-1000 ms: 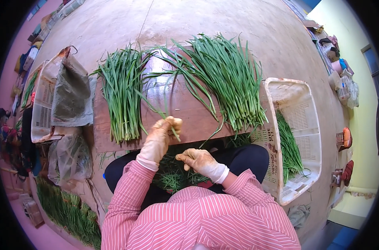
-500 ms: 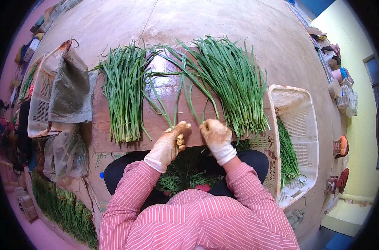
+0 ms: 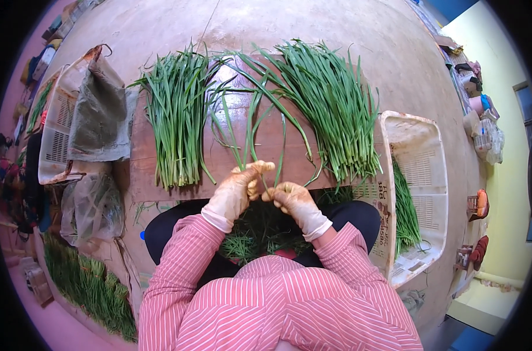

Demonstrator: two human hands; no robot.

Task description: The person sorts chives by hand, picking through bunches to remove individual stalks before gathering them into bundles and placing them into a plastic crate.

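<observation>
Both of my hands wear pale gloves stained brown. My left hand (image 3: 238, 190) is closed on a few chive stalks (image 3: 234, 137), whose leaves reach away over the brown board (image 3: 178, 195). Close beside it, my right hand (image 3: 294, 202) pinches the lower end of a thin chive stalk, fingertips almost touching my left hand. A thick pile of garlic chives (image 3: 175, 123) lies on the board to the left, cut ends toward me. A larger pile (image 3: 336, 117) lies to the right. Some loose leaves (image 3: 286, 111) cross the board between them.
A white plastic crate (image 3: 421, 181) holding chives stands right of the board. Another crate (image 3: 60, 128) with a grey cloth (image 3: 99, 117) stands left, above a clear plastic bag (image 3: 90, 210). Bundled chives (image 3: 90, 286) lie at lower left. Green scraps (image 3: 248, 237) are below my hands.
My right hand has moved left and a little nearer to me, up against my left hand. The stalks between the piles have shifted. The whole view has tipped slightly.
</observation>
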